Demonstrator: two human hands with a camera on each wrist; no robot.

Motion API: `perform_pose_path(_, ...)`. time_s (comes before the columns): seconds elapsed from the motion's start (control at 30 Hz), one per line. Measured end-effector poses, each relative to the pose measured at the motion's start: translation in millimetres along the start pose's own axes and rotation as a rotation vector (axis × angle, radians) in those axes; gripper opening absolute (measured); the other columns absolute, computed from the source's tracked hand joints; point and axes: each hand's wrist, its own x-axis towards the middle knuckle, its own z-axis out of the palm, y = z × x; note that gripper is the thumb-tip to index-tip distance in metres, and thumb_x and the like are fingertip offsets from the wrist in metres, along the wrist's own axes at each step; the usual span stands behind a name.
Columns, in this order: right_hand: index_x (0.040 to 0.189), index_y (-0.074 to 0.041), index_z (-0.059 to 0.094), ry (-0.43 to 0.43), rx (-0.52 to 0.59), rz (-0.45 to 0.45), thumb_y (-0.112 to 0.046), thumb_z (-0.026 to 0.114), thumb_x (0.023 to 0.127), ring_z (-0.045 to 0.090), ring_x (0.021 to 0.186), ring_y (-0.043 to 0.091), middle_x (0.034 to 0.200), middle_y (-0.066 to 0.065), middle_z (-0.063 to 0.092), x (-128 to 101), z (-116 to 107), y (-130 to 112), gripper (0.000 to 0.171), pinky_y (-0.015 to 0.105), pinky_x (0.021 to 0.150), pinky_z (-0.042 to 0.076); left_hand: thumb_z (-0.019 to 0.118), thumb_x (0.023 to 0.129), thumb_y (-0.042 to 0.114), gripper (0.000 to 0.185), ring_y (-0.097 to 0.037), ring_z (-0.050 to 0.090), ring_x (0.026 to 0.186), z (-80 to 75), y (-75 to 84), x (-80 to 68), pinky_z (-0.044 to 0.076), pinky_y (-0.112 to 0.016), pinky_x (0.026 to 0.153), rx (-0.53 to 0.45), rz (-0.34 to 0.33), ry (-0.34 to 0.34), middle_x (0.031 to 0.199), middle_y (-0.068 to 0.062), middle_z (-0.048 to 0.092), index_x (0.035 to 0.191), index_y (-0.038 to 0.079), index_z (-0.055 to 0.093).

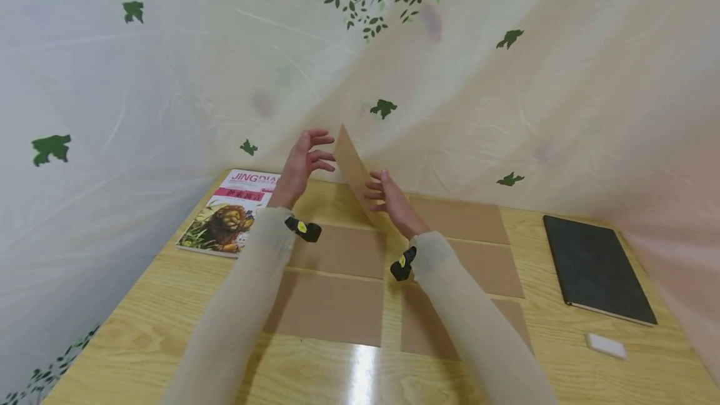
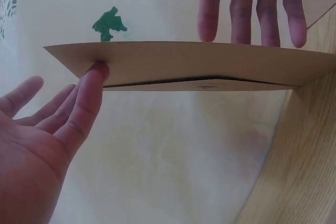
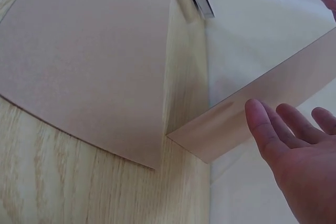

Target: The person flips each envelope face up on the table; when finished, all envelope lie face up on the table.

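A brown kraft-paper rectangle (image 1: pixel 350 161) stands upright on its short end near the back of the table, between my two hands. In the left wrist view it has two layers with a dark gap along one edge. My left hand (image 1: pixel 300 164) is at its upper left, the fingers loosely extended and a fingertip (image 2: pixel 98 71) against the paper's face. On the other side, lower down, my right hand (image 1: pixel 395 202) has its fingers extended, with the fingertips right at the paper. Neither hand is curled round it.
Flat brown rectangles lie in two columns, the left (image 1: pixel 337 305) and the right (image 1: pixel 484 267). A magazine (image 1: pixel 225 224) with a lion cover lies at the left, partly hidden by my arm. At the right are a black notebook (image 1: pixel 599 270) and a white eraser-like block (image 1: pixel 605 345). A leaf-printed curtain (image 1: pixel 450 111) hangs behind.
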Motion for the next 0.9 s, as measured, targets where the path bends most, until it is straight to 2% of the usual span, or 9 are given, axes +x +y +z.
perform_pose_path(0.17, 0.145, 0.002, 0.024, 0.002, 0.011, -0.027, -0.051, 0.015, 0.101, 0.043, 0.124, 0.040, 0.141, 0.025, 0.039, 0, 0, -5, 0.070, 0.054, 0.095, 0.039, 0.022, 0.104, 0.037, 0.051, -0.042, 0.055, 0.099, 1.6, -13.8, 5.4, 0.049, -0.049, 0.081, -0.004, 0.026, 0.005, 0.129, -0.027, 0.046, 0.132, -0.001, 0.040)
perform_pose_path(0.3, 0.145, 0.000, 0.026, -0.002, 0.054, -0.041, -0.052, 0.014, 0.101, 0.043, 0.124, 0.041, 0.142, 0.026, 0.037, -1, 1, -9, 0.069, 0.056, 0.096, 0.038, 0.023, 0.104, 0.038, 0.052, -0.044, 0.054, 0.101, 6.1, -14.3, 6.8, 0.048, -0.048, 0.083, -0.016, 0.030, -0.007, 0.131, -0.028, 0.044, 0.132, -0.001, 0.041)
perform_pose_path(0.43, 0.145, -0.001, 0.025, -0.018, 0.096, -0.032, -0.046, 0.012, 0.103, 0.039, 0.126, 0.044, 0.143, 0.028, 0.033, -4, 1, -16, 0.064, 0.058, 0.098, 0.034, 0.021, 0.105, 0.035, 0.050, -0.042, 0.054, 0.103, 10.0, -11.7, 7.5, 0.045, -0.052, 0.086, -0.019, 0.025, -0.025, 0.132, -0.029, 0.042, 0.134, -0.002, 0.039)
perform_pose_path(0.53, 0.145, 0.002, 0.023, -0.027, 0.104, -0.029, -0.040, 0.010, 0.104, 0.036, 0.127, 0.047, 0.143, 0.029, 0.032, -8, 3, -26, 0.060, 0.060, 0.098, 0.032, 0.018, 0.106, 0.027, 0.047, -0.038, 0.056, 0.102, 12.7, -8.2, 6.9, 0.044, -0.056, 0.086, -0.005, 0.019, -0.031, 0.132, -0.029, 0.043, 0.134, -0.004, 0.037)
perform_pose_path(0.6, 0.145, 0.004, 0.022, -0.028, 0.098, -0.035, -0.036, 0.008, 0.105, 0.034, 0.126, 0.049, 0.142, 0.030, 0.032, -13, 4, -32, 0.059, 0.062, 0.098, 0.031, 0.016, 0.106, 0.022, 0.045, -0.040, 0.055, 0.103, 15.2, -4.2, 5.5, 0.042, -0.058, 0.087, 0.000, 0.019, -0.038, 0.132, -0.030, 0.042, 0.134, -0.006, 0.036)
perform_pose_path(0.77, 0.145, 0.004, 0.023, -0.001, 0.065, -0.083, -0.033, 0.002, 0.104, 0.037, 0.125, 0.050, 0.141, 0.030, 0.035, -18, 5, -42, 0.059, 0.060, 0.096, 0.034, 0.014, 0.105, 0.017, 0.044, -0.049, 0.051, 0.105, 23.0, 6.3, 1.6, 0.039, -0.063, 0.088, -0.005, 0.023, -0.066, 0.130, -0.031, 0.042, 0.133, -0.009, 0.035)
perform_pose_path(0.9, 0.144, 0.004, 0.025, -0.001, 0.086, -0.140, -0.033, 0.001, 0.104, 0.037, 0.124, 0.050, 0.140, 0.029, 0.036, -17, 3, -43, 0.060, 0.061, 0.096, 0.034, 0.014, 0.104, 0.016, 0.043, -0.047, 0.052, 0.103, 27.2, 7.0, 1.2, 0.038, -0.063, 0.088, -0.008, 0.011, -0.081, 0.128, -0.030, 0.043, 0.132, -0.010, 0.034)
